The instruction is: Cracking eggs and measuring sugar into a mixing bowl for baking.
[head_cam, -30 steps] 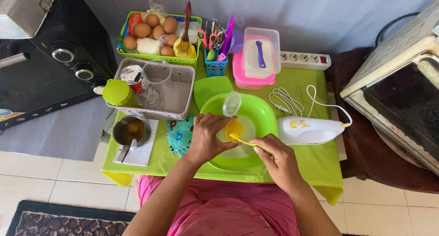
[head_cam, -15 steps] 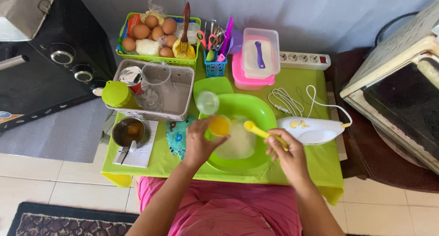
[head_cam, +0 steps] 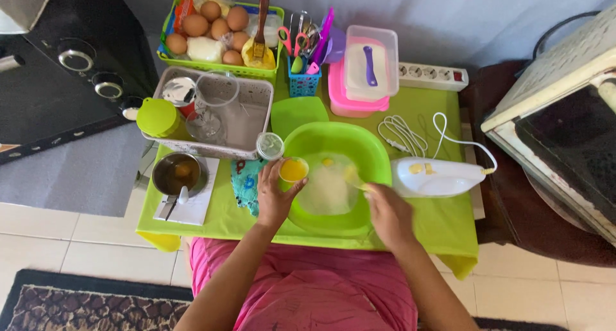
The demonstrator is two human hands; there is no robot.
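Green bowl on the table, white powder in it, mixing barely begun.
The left hand grips a small jar of yellow stuff at the bowl's rim; the right hand is clenched on a blurred yellow tool in the powder. Judging by this, the powder looks mostly dry; the mixer lies unused beside.

Home kitchen corner set up for baking. Low surface under green cloth, on tiled floor with patterned rug. Gas stove at left edge, oven at right edge. Basket of eggs at far left corner, hand mixer near right edge.
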